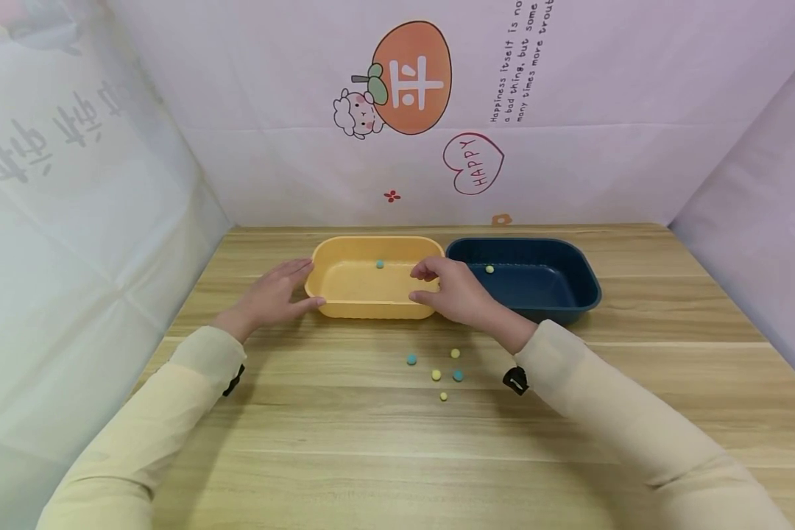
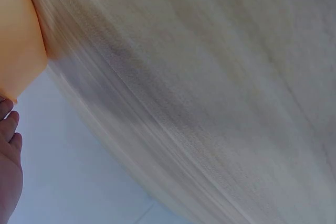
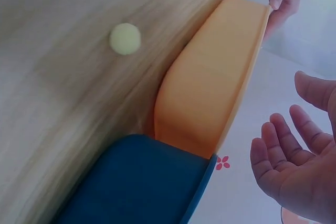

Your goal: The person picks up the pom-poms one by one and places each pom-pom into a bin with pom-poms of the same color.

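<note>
My left hand (image 1: 274, 294) lies at the left end of a yellow bin (image 1: 377, 310), thumb and fingers spread and touching its rim. The left wrist view catches only some of the fingertips (image 2: 9, 124) by the bin's edge. Over the bin's right end hovers my right hand (image 1: 460, 291), its fingers loosely bent and apart from the thumb, with nothing between them. One small blue ball (image 1: 380, 264) sits inside the yellow bin. In the dark blue bin (image 1: 573, 302) beside it is a small pale yellow ball (image 1: 489, 269).
Nearer on the wooden table (image 1: 344, 434) lie several more small balls, blue (image 1: 411, 359) and pale yellow (image 1: 436, 375). A printed cloth (image 1: 271, 177) hangs behind the table, and more cloth stands at both sides.
</note>
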A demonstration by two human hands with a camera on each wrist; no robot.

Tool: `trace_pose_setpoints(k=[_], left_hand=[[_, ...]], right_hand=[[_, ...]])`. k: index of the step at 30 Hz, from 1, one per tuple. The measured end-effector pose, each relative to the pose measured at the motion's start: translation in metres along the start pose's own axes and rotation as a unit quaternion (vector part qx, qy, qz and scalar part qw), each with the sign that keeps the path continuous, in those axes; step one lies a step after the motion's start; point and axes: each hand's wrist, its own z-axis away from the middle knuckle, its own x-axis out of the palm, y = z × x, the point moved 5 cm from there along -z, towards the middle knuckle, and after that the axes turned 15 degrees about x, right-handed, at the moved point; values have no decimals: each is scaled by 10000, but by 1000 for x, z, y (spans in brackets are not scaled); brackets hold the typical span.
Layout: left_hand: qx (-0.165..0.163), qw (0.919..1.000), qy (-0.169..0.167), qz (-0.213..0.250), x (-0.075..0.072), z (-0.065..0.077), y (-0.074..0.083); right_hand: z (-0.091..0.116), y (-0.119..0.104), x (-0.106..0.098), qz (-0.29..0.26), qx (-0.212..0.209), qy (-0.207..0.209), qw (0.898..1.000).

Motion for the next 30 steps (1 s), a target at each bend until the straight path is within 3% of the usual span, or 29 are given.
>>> trace_pose_setpoints(k=[12, 23, 30], left_hand=[[-17, 10000, -36, -31, 0, 0, 1], [25, 10000, -4, -51, -1, -1, 1], [11, 10000, -47, -25, -1, -1, 1]], right_hand=[[27, 13, -6, -369, -312, -107, 9988], [44, 40, -3, -860, 105, -558, 9947], [56, 50, -5, -725, 119, -703, 9948]])
